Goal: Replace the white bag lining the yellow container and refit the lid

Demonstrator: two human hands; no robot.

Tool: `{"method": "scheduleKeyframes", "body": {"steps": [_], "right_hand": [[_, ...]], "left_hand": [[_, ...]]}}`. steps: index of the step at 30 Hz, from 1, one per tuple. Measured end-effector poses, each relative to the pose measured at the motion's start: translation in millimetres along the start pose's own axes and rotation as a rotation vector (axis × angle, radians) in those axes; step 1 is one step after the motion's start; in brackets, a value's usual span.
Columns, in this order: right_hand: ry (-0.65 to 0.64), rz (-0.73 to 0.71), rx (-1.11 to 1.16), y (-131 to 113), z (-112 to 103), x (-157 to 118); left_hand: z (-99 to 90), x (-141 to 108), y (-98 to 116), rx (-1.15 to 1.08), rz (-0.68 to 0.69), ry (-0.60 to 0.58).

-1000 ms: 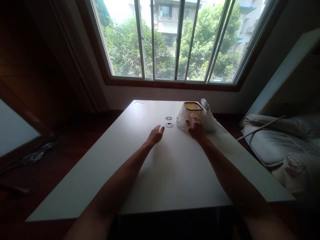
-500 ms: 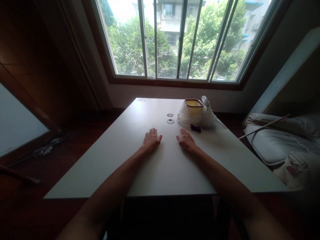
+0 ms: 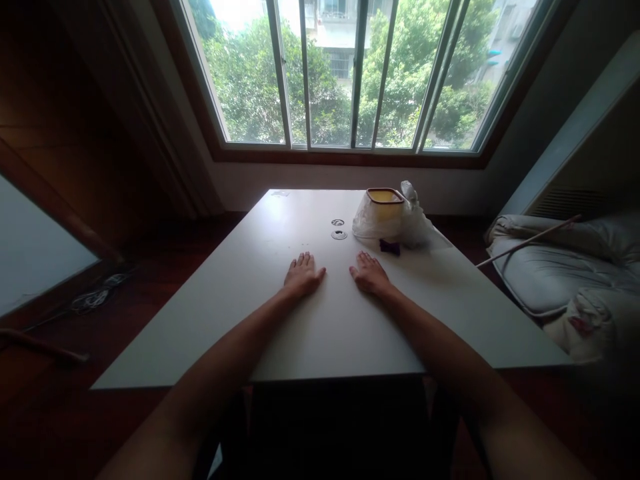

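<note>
My left hand (image 3: 303, 275) lies palm down on the white table (image 3: 220, 300), its fingers apart and nothing in it. Palm down as well, my right hand (image 3: 369, 273) rests to its right with the thumb turned inward, holding nothing. Just beyond my right hand is a small dark purple item (image 3: 389, 247). Behind that stands a yellow container with a brown rim (image 3: 385, 196), wrapped in a whitish plastic bag (image 3: 417, 227). Two round black-and-white pieces, a farther one (image 3: 338, 223) and a nearer one (image 3: 339, 235), lie flat beyond the gap between my hands.
A wide window (image 3: 330, 158) is behind the table. To the right, a folded pale mattress (image 3: 545, 267) has a thin stick (image 3: 525, 243) across it. Cables (image 3: 93, 298) lie on the dark red floor at the left.
The view has shifted slightly, so the table and window appear a little higher. Both hands stay flat on the table, with hardly any movement.
</note>
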State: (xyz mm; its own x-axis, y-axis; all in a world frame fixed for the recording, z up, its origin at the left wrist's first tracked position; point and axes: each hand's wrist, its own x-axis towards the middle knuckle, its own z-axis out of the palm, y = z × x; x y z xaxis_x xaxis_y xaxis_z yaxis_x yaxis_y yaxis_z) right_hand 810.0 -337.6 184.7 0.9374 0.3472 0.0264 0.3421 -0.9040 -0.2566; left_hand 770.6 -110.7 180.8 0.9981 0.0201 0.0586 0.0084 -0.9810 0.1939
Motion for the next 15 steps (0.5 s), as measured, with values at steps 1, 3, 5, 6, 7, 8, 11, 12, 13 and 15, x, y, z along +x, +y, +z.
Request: {"method": "scheduleKeyframes", "body": {"steps": [1,3,5,6,7,8,11,12,13,15], "right_hand": [[0.001,0.000,0.000,0.7,0.5,0.5],[-0.001,0.001,0.001,1.8,1.1,1.4],[-0.006,0.004,0.001,2.3,1.4,1.6],[-0.009,0.004,0.001,2.4,1.5,1.4],[-0.010,0.003,0.002,2.4,1.6,1.0],[-0.010,0.002,0.002,2.3,1.7,0.5],[-0.010,-0.002,-0.001,1.9,1.8,-0.9],[-0.012,0.000,-0.003,1.7,1.6,-1.0],[-0.011,0.005,-0.005,1.2,1.2,-1.0],[-0.009,0.013,-0.008,-0.2,-0.4,-0.9]], "left_hand": [[0.8,0.5,-0.1,-0.002,0.000,0.002],[1.8,1.4,-0.1,-0.004,0.001,0.004],[1.7,1.6,0.2,-0.005,0.000,0.002],[1.2,1.5,0.5,-0.005,-0.001,-0.002],[0.5,1.1,0.8,-0.004,-0.003,-0.007],[-0.3,0.7,1.2,-0.003,-0.005,-0.013],[-2.0,-0.7,2.1,-0.004,-0.008,-0.027],[-2.1,-0.8,2.2,-0.006,-0.007,-0.032],[-1.9,-0.6,2.2,-0.008,-0.007,-0.037],[-1.0,0.2,1.9,-0.013,-0.009,-0.042]]}}
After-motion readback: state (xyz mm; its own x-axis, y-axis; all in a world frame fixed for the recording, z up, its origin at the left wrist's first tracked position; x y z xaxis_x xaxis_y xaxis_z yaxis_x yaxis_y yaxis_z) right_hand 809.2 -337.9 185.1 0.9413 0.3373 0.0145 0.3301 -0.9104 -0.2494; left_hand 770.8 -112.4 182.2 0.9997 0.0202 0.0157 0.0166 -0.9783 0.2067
